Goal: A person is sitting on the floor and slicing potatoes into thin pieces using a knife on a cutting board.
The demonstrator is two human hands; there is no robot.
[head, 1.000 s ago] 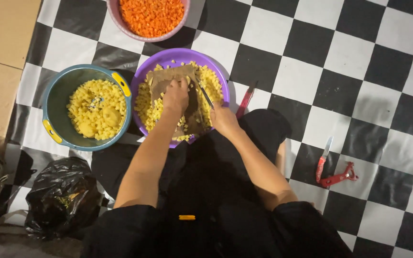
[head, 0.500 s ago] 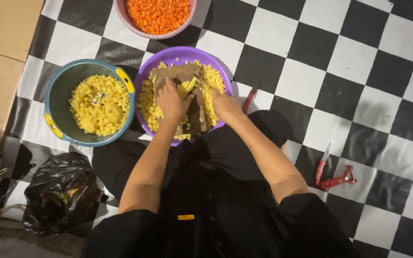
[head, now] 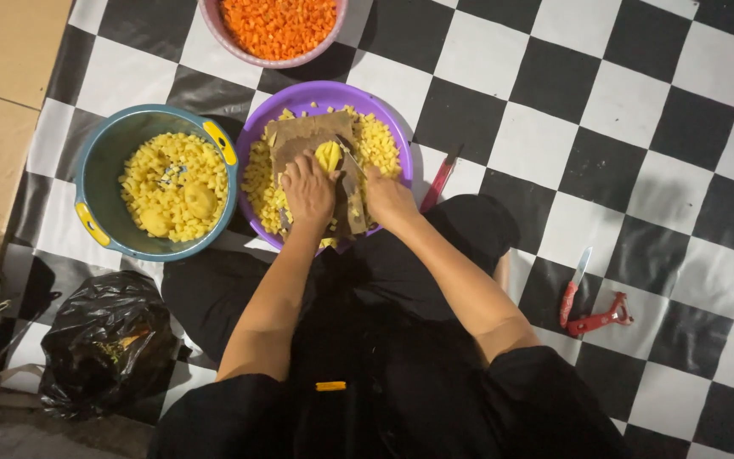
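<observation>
Left hand (head: 308,189) shifted, gripping yellow potato chunk (head: 328,155); right hand (head: 388,200) gripping knife (head: 352,174) on brown board (head: 299,136).

Black-and-white chequered floor covering (head: 639,127). Purple bowl (head: 312,95) of yellow dice at upper centre, a brown board (head: 299,136) laid across it. Teal pot (head: 99,166) with yellow handles at left. Pink bowl (head: 248,55) of orange dice at top. Red-handled knife (head: 573,289) and red peeler (head: 601,316) at right. Black bag (head: 104,340) at lower left.

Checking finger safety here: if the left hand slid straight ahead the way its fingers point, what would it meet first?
Probably the yellow potato piece on the brown cutting board; the left hand already seems to touch it.
</observation>
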